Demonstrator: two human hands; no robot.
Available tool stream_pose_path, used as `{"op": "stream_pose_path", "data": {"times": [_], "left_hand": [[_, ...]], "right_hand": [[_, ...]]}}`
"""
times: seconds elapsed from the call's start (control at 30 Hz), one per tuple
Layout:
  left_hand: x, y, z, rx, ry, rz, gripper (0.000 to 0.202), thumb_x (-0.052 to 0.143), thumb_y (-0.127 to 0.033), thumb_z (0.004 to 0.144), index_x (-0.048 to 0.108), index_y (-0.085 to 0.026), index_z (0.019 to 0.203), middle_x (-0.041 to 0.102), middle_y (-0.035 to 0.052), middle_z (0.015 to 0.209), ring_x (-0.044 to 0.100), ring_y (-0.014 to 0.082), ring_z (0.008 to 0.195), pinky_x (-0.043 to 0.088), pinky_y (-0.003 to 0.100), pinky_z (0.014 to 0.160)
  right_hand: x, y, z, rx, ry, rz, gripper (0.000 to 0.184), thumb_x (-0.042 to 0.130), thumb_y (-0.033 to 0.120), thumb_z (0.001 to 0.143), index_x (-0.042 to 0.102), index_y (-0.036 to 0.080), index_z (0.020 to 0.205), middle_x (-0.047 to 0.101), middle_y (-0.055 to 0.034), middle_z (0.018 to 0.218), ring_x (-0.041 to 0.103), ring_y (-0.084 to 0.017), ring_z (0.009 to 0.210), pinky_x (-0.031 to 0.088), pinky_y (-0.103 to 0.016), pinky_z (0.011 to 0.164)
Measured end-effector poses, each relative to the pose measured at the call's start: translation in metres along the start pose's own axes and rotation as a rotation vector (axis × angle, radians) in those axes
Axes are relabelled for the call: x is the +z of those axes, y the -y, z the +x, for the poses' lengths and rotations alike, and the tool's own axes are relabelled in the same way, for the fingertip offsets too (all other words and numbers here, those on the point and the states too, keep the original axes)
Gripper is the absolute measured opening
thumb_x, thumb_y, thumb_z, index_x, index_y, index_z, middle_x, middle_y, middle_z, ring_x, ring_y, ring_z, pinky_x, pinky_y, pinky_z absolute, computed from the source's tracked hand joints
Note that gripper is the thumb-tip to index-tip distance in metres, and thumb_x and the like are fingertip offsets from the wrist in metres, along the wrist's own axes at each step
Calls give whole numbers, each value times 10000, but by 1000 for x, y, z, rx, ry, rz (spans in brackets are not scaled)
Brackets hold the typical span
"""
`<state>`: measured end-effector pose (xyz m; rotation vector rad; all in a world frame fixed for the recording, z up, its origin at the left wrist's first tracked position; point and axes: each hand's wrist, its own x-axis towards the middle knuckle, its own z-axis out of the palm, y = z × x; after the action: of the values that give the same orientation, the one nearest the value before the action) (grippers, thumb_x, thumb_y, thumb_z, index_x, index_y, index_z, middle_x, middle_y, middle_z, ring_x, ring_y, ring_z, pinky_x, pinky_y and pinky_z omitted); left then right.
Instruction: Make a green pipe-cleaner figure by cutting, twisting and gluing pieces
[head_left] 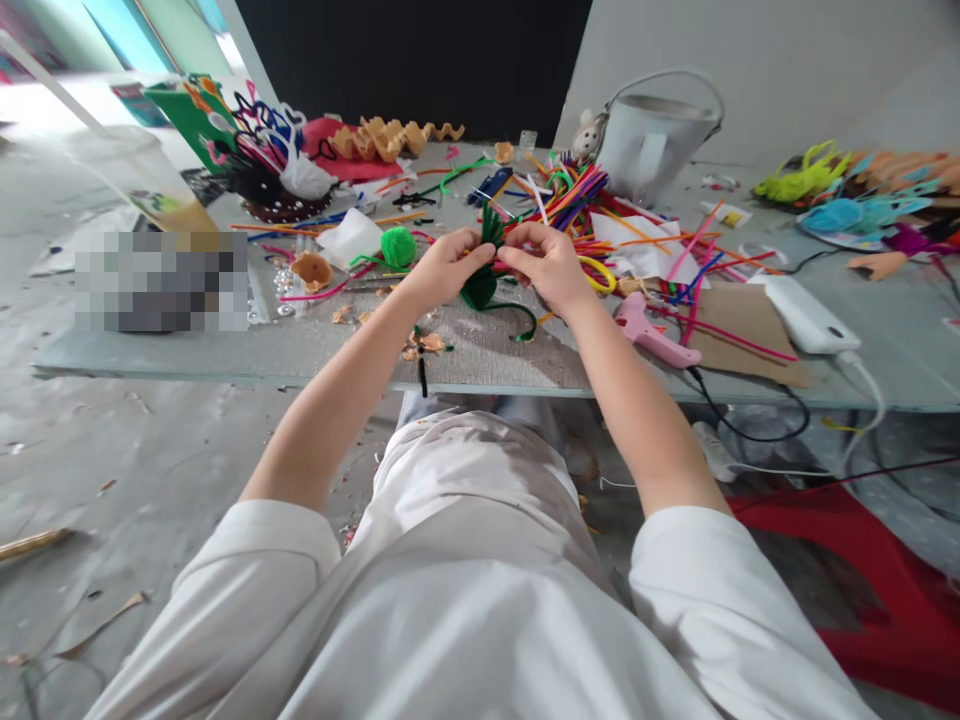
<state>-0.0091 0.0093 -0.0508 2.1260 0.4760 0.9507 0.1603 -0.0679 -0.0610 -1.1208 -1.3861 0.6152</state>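
Head view: dark green fuzzy piece [478, 288] sits between both hands, above the table [225, 362]. Left hand [448, 265] pinches it, thumb against fingers. Right hand [551, 265] has fingertips bunched at its side; can't tell what's between them. Fingers hide the middle. Pixelated block [161, 280] masks something below the cup [131, 165]; cup print illegible. Red plastic item [892, 570] cut off, frame right.

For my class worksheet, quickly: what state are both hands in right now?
Left hand: closed, holding the dark green fuzzy piece.
Right hand: pinched closed beside it; what it grips cannot be told.
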Motion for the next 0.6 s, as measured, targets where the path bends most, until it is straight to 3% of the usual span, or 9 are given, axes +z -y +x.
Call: {"op": "stream_pose_path", "data": {"times": [0.13, 0.3, 0.6], "left_hand": [[3, 2, 3, -7, -38, 79, 341, 592, -250, 916, 396, -201, 641, 459, 0, 712, 486, 145, 724, 450, 309, 768], [8, 9, 8, -7, -171, 246, 318, 656, -191, 850, 419, -196, 639, 536, 29, 771, 521, 171, 808, 467, 358, 878], [5, 5, 4, -98, -123, 242, 225, 717, -138, 781, 533, -173, 657, 503, 3, 715, 513, 145, 725, 469, 324, 766]], "right_hand": [[1, 2, 1, -20, -91, -139, 227, 774, 355, 774, 585, 233, 743, 616, 3, 722, 561, -138, 637, 554, -340, 640], [3, 2, 1, -73, -192, -341, 165, 750, 212, 800, 606, 221, 719, 641, -9, 709, 613, -171, 679, 593, -410, 747], [-2, -3, 3, -81, -177, -399, 143, 733, 222, 848, 622, 213, 758, 605, 9, 692, 596, -152, 673, 609, -399, 769]]}}
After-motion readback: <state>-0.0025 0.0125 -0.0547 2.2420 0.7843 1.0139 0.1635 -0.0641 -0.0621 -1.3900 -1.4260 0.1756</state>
